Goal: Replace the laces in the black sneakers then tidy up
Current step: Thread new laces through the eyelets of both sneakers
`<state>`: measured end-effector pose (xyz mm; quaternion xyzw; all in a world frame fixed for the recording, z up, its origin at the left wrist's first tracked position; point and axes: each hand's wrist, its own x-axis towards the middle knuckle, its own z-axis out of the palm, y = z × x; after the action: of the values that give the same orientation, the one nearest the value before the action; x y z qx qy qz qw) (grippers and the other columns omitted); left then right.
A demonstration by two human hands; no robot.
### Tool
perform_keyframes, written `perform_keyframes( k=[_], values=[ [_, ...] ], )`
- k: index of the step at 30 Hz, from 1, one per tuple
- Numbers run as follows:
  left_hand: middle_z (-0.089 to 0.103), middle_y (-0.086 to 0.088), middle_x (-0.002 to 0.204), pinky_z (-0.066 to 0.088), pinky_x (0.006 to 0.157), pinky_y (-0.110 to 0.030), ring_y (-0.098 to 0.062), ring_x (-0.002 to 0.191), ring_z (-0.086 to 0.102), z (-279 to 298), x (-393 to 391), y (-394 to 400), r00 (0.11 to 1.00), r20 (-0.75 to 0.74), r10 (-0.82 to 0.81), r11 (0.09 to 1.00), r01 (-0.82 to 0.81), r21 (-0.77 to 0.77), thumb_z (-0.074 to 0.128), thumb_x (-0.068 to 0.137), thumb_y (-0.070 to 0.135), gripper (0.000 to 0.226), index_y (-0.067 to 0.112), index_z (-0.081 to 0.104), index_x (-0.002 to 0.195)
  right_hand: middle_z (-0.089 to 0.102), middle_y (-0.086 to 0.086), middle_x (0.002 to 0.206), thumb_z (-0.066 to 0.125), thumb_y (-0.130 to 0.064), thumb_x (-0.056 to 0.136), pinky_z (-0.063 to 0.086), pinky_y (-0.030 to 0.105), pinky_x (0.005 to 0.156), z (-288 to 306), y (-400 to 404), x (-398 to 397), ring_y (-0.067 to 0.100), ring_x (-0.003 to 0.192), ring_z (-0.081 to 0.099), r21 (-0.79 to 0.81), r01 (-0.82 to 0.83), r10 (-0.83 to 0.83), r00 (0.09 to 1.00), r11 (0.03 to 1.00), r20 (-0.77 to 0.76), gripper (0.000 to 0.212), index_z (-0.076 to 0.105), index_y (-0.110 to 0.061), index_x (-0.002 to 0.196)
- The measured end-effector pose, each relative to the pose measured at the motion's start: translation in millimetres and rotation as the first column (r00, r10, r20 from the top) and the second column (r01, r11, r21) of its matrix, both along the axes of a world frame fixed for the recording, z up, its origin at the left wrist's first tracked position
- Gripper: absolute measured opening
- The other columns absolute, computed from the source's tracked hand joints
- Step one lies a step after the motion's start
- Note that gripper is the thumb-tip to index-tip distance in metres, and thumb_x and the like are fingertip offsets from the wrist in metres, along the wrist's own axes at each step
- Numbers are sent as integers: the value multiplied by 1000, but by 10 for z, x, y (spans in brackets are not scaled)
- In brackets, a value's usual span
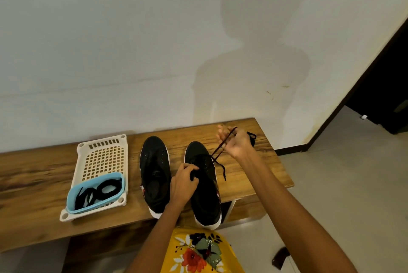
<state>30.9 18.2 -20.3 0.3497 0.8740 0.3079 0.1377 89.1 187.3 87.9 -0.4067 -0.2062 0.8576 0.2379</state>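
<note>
- Right hand (235, 142) pinches a black lace (217, 151), drawn taut above the bench's far right corner.
- Left hand (184, 181) grips the right sneaker (204, 184) near the front edge.
- Risk: a hard tug could drag the overhanging shoe off.

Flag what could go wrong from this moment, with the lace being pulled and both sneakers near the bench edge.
1. The right sneaker has its heel past the front edge of the wooden bench; a hard pull by the right hand on the lace could tip it off if the left hand lets go.
2. The lace's loose end hangs free and may slip back through an eyelet.
3. The left sneaker also overhangs the edge, unheld.
</note>
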Motion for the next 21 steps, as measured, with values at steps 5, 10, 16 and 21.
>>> perform_keyframes(
  k=[5,10,16,21],
  values=[
    [48,8,124,50,61,-22,-8,72,59,21,-20,39,1000,4,-12,999,12,-36,60,84,11,32,26,58,113,43,-6,43,32,-7,98,14,14,26,151,293,97,3,28,24,111,-324,310,943,940,124,22,45,-13,82],
    [49,4,125,41,61,-18,-9,75,57,47,-93,55,999,24,-43,996,45,-78,60,85,15,35,29,57,117,39,-1,58,37,-9,96,17,17,30,297,464,162,6,36,25,397,-628,307,720,669,622,21,58,-9,100],
    [45,5,129,50,84,-33,-12,93,59,74,-223,89,981,111,-160,965,179,-191,57,87,31,39,31,53,126,55,-4,73,49,-14,92,38,29,60,228,487,145,12,61,49,847,-380,-278,825,372,492,16,60,-16,104],
    [59,7,117,49,81,-29,-9,99,58,89,-224,178,987,43,-155,974,160,-163,50,92,43,25,29,63,110,52,-6,72,54,-14,94,38,12,52,54,261,83,7,61,47,873,-366,-182,881,323,437,10,60,-13,103]
  ],
)
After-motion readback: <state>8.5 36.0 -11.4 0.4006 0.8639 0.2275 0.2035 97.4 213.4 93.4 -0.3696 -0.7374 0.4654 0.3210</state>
